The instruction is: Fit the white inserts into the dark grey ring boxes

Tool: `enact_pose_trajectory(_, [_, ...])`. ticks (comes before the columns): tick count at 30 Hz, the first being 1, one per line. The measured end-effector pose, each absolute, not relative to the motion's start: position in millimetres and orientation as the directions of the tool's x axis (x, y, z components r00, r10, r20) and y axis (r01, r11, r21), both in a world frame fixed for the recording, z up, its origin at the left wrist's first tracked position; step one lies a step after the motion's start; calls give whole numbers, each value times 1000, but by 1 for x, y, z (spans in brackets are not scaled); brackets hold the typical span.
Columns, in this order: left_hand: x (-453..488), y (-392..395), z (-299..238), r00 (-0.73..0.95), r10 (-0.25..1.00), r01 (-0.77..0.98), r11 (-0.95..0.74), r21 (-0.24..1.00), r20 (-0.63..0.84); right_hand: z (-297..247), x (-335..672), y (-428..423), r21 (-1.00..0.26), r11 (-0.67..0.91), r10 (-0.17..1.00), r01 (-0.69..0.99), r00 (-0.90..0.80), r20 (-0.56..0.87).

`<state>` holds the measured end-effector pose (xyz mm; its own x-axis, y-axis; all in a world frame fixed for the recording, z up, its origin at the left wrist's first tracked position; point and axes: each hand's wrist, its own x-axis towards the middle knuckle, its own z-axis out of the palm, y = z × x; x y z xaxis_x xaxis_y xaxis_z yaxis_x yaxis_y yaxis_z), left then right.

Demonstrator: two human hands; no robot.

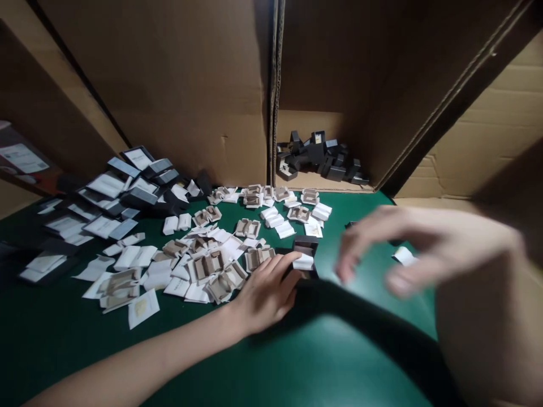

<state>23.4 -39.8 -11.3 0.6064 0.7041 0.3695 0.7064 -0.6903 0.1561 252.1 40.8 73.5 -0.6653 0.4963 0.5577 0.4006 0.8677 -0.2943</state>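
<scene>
In the middle of the green table stands a small black box [306, 246] with its lid up and a white folded insert [304, 262] inside. My left hand [269, 288] grips it from the left side, with fingertips on the insert. Blurred by motion, my right hand [399, 243] hovers to the right of the box. Its thumb and fingers are spread, and nothing shows between them. Left of the box lies a heap of folded grey and white card inserts [207, 265] and white paper slips [144, 308].
At the far left, more black boxes [139, 195] with white papers are piled up. Behind, a large cardboard box [326, 121] on its side holds several black boxes [318, 152]. A white piece [405, 256] lies under my right hand. Cardboard walls [190, 85] border the table.
</scene>
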Motion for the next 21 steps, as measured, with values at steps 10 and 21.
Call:
enact_pose_trajectory(10, [23, -38, -6, 555, 723, 742, -654, 149, 410, 15, 243, 101, -351, 693, 710, 630, -681, 179])
enact_pose_trajectory(21, [28, -22, -7, 672, 665, 706, -708, -13, 325, -28, 241, 75, -262, 717, 666, 646, -522, 533])
